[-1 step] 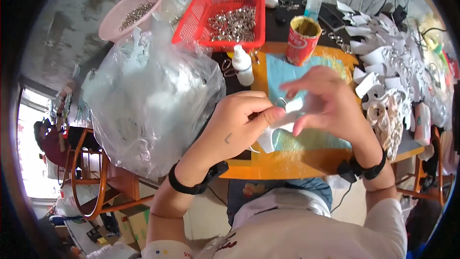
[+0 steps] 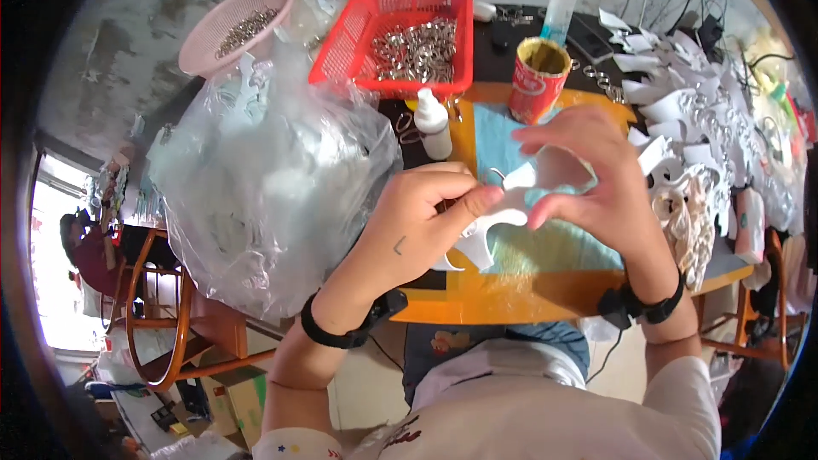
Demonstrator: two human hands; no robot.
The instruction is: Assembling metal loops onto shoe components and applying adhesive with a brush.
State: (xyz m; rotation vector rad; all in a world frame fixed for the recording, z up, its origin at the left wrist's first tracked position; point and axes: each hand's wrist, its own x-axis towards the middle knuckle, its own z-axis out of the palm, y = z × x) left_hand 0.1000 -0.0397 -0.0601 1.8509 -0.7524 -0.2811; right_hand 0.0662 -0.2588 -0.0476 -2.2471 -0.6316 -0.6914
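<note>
Moved since the earlier frame: the right hand (image 2: 615, 192), a little farther right, more of the white lobed piece (image 2: 511, 202) showing beside it; the left hand (image 2: 419, 223) keeps nearly the same place. Item, left hand: thumb and bent forefinger closed in a pinch on the white lobed piece, next to a thin metal ring (image 2: 499, 174). Item, right hand: thumb and fingers parted in an arch, a white flap lying across the gap; whether the fingertips press on it cannot be told. Item, white lobed piece: held above a blue cloth (image 2: 494, 132) on an orange tabletop (image 2: 545, 307). Step, as judged: the piece being spread or turned around the ring, left hand anchoring. Next move, as judged, calls for a steady left pinch and the right thumb and fingers meeting squarely on the flap. Surroundings: clear plastic bag (image 2: 264, 187) to the left; white squeeze bottle (image 2: 434, 136) and red can (image 2: 537, 89) beyond the hands; red basket (image 2: 336, 47) with metal fittings (image 2: 417, 51) farther back; heap of white pieces (image 2: 694, 111) at the right.
</note>
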